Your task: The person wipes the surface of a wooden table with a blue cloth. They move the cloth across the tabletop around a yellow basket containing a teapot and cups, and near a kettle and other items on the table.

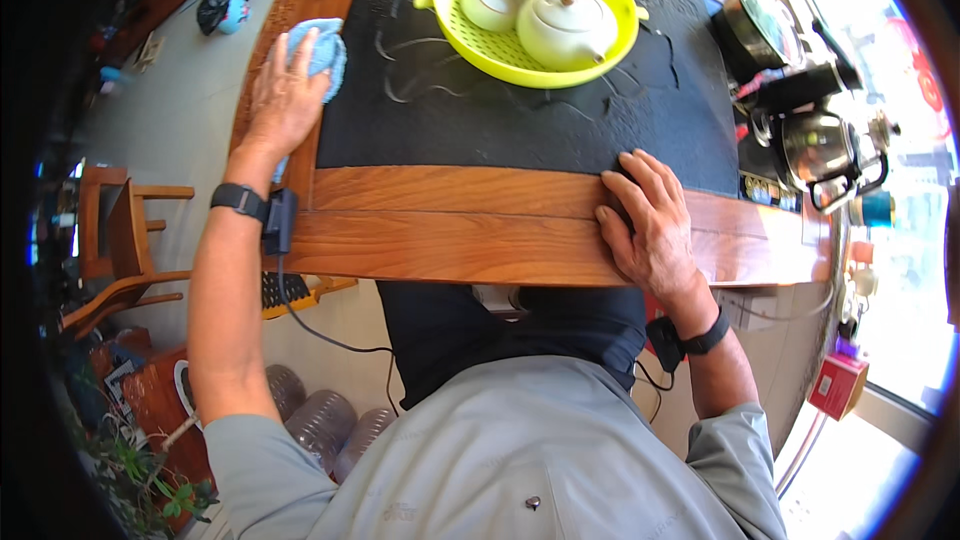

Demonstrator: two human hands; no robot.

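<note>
My left hand [289, 94] presses a light blue cloth [327, 56] onto the wooden left border of the table [450, 221], beside the black stone inlay [450, 127]. Part of the cloth is hidden beneath the palm and fingers. Fingers spread, my right hand [649, 221] rests on the table's front border, its fingertips at the inlay's edge, holding nothing. Beyond the hands, a yellow-green plastic colander [502, 73] stands on the inlay. A white teapot [568, 28] and a white lidless bowl or cup [493, 4] sit inside it.
A glass-and-metal kettle [817, 146] and a lidded pot [757, 26] stand at the table's right side. Wet streaks mark the inlay. A wooden chair [127, 232] is on the floor at left, with large plastic bottles [322, 420] lower down. Cables hang from both wrist devices.
</note>
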